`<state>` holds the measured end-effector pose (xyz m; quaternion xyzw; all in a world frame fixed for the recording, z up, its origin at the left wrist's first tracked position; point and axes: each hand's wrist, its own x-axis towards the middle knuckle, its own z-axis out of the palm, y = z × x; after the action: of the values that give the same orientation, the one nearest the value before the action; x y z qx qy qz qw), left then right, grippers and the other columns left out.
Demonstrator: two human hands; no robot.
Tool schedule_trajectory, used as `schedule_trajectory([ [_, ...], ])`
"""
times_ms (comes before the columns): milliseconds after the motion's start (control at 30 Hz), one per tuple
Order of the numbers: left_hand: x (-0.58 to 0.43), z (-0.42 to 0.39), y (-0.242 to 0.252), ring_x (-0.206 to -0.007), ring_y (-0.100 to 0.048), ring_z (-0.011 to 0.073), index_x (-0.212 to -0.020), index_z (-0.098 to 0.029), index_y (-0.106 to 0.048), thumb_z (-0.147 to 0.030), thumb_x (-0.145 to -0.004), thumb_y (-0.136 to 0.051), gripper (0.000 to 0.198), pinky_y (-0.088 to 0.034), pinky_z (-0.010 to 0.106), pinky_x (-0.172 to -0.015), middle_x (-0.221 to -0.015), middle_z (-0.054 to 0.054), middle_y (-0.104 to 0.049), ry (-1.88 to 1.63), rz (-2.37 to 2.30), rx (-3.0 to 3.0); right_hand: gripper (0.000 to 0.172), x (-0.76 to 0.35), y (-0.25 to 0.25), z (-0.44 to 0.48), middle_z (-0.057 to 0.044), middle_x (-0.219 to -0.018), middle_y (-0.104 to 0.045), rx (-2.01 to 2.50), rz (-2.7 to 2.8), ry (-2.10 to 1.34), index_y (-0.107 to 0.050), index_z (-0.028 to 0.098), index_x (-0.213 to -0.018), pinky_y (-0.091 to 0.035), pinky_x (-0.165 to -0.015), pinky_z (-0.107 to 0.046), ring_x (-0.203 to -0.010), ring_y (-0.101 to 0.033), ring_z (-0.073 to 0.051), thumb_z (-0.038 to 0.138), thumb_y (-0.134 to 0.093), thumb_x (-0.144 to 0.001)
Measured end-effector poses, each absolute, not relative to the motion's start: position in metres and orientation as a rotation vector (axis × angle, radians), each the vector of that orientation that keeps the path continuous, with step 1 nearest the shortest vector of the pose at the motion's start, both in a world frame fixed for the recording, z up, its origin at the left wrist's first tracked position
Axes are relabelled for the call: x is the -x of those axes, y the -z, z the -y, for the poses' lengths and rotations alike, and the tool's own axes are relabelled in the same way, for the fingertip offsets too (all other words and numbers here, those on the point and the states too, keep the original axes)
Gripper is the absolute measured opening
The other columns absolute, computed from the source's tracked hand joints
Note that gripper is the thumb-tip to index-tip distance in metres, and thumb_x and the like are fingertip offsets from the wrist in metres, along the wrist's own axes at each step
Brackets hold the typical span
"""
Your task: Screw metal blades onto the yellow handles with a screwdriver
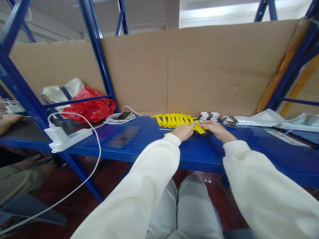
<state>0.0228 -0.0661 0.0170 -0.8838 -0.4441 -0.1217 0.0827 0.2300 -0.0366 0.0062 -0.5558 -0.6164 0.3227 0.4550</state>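
Note:
On the blue table, a yellow T-shaped plastic piece point(198, 128) lies between my two hands. My left hand point(183, 132) pinches it from the left, fingers closed. From the right, my right hand point(215, 128) has its fingertips together on the same piece, near its top. Something black point(207, 133) shows just under my right hand; I cannot make out its kind. Just beyond my left hand, a row of several like yellow pieces point(169, 121) lies side by side, round ends facing me. A thin metal rod point(163, 129) lies in front of them.
Small black-and-white packs point(208, 116) are stacked behind my hands, more packs point(228, 121) to the right. White sheeting point(261, 118) lies far right. Leftward are a coiled white cable point(117, 119), a red bag point(91, 105) and a power strip point(74, 139). Another person's hand point(10, 122) rests far left.

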Motion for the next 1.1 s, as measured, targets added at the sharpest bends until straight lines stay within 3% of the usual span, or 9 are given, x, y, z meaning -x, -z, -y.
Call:
schedule_trajectory([
  [100,-0.021,0.064,-0.018,-0.143,-0.078,0.0295,-0.178,-0.027,-0.053,-0.018,-0.115,-0.058,0.064,-0.062,0.042,-0.120,-0.157,0.014,-0.079,0.384,1.349,2.662,0.032,-0.244,-0.004,0.028,-0.008,-0.088,-0.082,1.405,1.499,-0.672,-0.078,0.024,-0.075,-0.062,-0.100,-0.044,-0.100,-0.076,-0.031,0.051,-0.095,-0.075],
  [233,-0.020,0.063,-0.019,-0.145,-0.077,0.0298,-0.178,-0.027,-0.054,-0.020,-0.116,-0.057,0.063,-0.061,0.042,-0.122,-0.158,0.013,-0.078,0.376,1.385,2.680,0.010,-0.279,0.000,0.022,-0.016,-0.115,-0.083,1.752,1.386,-0.029,-0.082,0.023,-0.080,-0.056,-0.115,-0.055,-0.127,-0.071,-0.040,0.030,-0.078,-0.086],
  [333,-0.019,0.063,-0.018,-0.144,-0.078,0.0308,-0.177,-0.027,-0.056,-0.021,-0.115,-0.059,0.062,-0.061,0.043,-0.122,-0.154,0.013,-0.081,0.386,1.389,2.679,0.015,-0.302,0.008,0.023,-0.021,-0.132,-0.078,2.000,1.327,0.099,-0.086,0.023,-0.085,-0.051,-0.119,-0.065,-0.139,-0.063,-0.045,0.025,-0.072,-0.089],
  [567,-0.017,0.059,-0.016,-0.141,-0.079,0.0292,-0.174,-0.028,-0.059,-0.023,-0.114,-0.060,0.060,-0.061,0.040,-0.120,-0.149,0.011,-0.083,0.405,1.373,2.685,0.012,-0.313,0.023,0.018,-0.021,-0.120,-0.077,2.082,1.452,0.133,-0.085,0.025,-0.083,-0.049,-0.114,-0.074,-0.138,-0.058,-0.047,0.031,-0.075,-0.086],
  [767,-0.017,0.058,-0.015,-0.143,-0.078,0.0298,-0.174,-0.028,-0.059,-0.025,-0.115,-0.062,0.060,-0.061,0.041,-0.121,-0.152,0.012,-0.082,0.411,1.382,2.671,0.015,-0.304,0.015,0.023,-0.018,-0.132,-0.074,2.160,1.537,0.136,-0.085,0.023,-0.087,-0.046,-0.118,-0.068,-0.141,-0.055,-0.043,0.024,-0.072,-0.095],
  [1100,-0.017,0.059,-0.016,-0.144,-0.077,0.0303,-0.176,-0.028,-0.057,-0.023,-0.115,-0.061,0.061,-0.061,0.042,-0.122,-0.154,0.012,-0.081,0.414,1.378,2.695,0.014,-0.302,0.014,0.026,-0.019,-0.126,-0.072,2.140,1.576,0.173,-0.078,0.021,-0.080,-0.044,-0.117,-0.068,-0.137,-0.055,-0.042,0.022,-0.073,-0.093],
])
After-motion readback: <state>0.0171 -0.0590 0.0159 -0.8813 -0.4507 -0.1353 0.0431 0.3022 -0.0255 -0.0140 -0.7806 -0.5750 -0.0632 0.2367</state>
